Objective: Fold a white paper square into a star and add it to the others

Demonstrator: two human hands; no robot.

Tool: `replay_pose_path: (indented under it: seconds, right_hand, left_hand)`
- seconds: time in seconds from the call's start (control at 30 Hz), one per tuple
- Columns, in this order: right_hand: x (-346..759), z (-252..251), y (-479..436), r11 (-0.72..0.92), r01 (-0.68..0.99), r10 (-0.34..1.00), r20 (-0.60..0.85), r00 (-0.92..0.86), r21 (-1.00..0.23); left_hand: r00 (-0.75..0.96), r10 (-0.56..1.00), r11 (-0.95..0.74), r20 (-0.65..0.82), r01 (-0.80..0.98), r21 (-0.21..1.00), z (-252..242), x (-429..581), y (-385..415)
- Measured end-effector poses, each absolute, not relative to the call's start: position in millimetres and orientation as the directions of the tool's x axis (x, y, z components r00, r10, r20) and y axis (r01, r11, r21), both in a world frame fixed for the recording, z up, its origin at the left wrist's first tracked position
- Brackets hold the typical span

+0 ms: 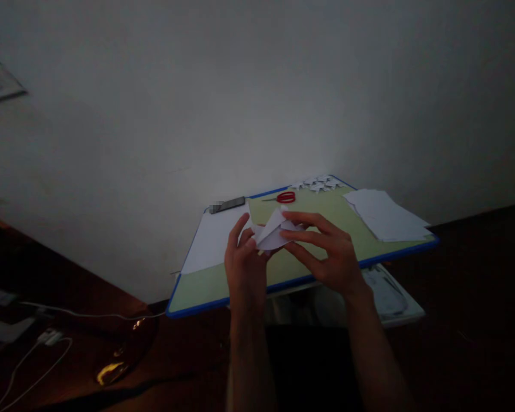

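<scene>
A piece of folded white paper (pixel 271 230) with pointed flaps is held up over the front part of the table. My left hand (pixel 245 260) grips its left side, thumb and fingers closed on the edge. On the other side, my right hand (pixel 328 249) holds the paper between its fingertips and thumb. Some fingertips are hidden behind the paper. Just beyond it lie scissors (pixel 285 197) with red handles, blades pointing left.
The light green table (pixel 201 292) has a blue rim. A phone (pixel 234 204) lies at the back left by a white sheet (pixel 206 240). Several small folded paper pieces (pixel 320 183) sit at the back, and a paper stack (pixel 381 214) at the right. White cables (pixel 51 337) run lower left.
</scene>
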State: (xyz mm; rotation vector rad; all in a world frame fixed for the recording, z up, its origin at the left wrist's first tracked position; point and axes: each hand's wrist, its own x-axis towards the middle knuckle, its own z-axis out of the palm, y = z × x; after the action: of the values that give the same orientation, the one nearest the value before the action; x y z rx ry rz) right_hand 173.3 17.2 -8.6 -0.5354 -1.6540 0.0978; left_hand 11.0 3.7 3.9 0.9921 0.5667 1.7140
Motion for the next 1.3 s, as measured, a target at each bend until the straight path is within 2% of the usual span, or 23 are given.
replay_pose_path:
  seconds: [0.1,0.3,0.53,0.67,0.83,1.0,1.3]
  right_hand:
    - [176.7,-7.7,15.0,0.900,0.217,0.407,0.907,-0.108,-0.378]
    - [182.1,-14.8,15.9,0.908,0.118,0.419,0.882,-0.214,-0.403]
    - [184.6,-20.1,17.3,0.873,0.071,0.484,0.837,-0.257,-0.483]
    - [182.4,-20.7,20.5,0.851,0.076,0.524,0.835,-0.168,-0.519]
    - [171.7,-22.8,24.9,0.742,-0.015,0.669,0.742,-0.052,-0.670]
    - [164.0,-20.6,24.8,0.699,-0.152,0.705,0.709,-0.015,-0.698]
    - [170.4,-21.1,25.6,0.632,-0.127,0.774,0.632,0.046,-0.764]
  left_hand:
    - [-0.063,0.952,-0.288,0.300,-0.523,0.802,1.7,6.7,6.0]
    - [0.023,0.968,-0.230,0.252,-0.332,0.915,-9.7,0.1,12.4]
    - [0.046,0.969,-0.221,0.243,-0.280,0.934,-18.6,-4.0,12.3]
    - [-0.035,0.954,-0.296,0.298,-0.266,0.917,-19.6,-1.4,13.1]
    - [-0.163,0.925,-0.375,0.342,-0.262,0.889,-16.2,4.4,11.9]
    - [-0.165,0.906,-0.420,0.390,-0.234,0.877,-12.1,7.3,9.9]
    - [-0.116,0.899,-0.436,0.422,-0.165,0.884,-13.7,4.0,10.9]
